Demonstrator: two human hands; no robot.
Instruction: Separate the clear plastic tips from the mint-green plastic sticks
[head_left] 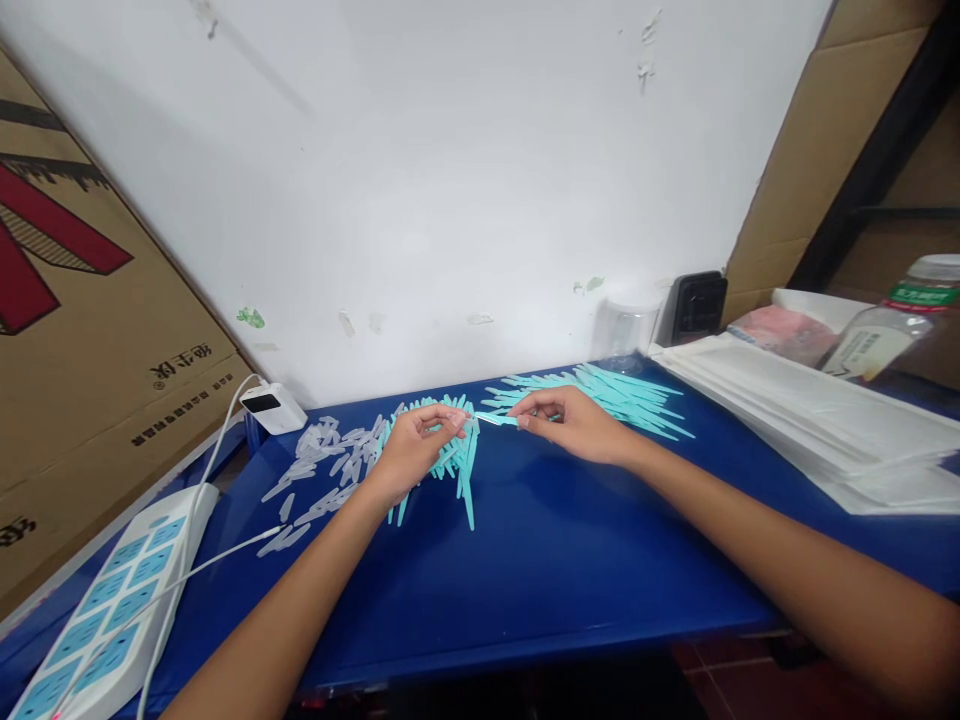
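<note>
Bare forearms (757, 540) slant inward, right fingers (534, 403) pinching a turquoise stick (505, 420).

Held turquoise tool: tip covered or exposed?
Cannot tell: the left hand hides the tip of the turquoise tool; the right hand holds the other end.

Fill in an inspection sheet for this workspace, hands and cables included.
Surface: glossy blue table top.
Job's things: turquoise stick, held; left turquoise pile beside scattered clear pieces; right turquoise pile.
Clutter: white device, power strip, clear container, stacked white trays, bottle.
Hands: right hand pinches the stick; left hand closed at its other end, contents unclear.
Cables: white cable at the device; thin cable crossing the power strip.
Surroundings: marked white wall; printed cardboard at left.
</note>
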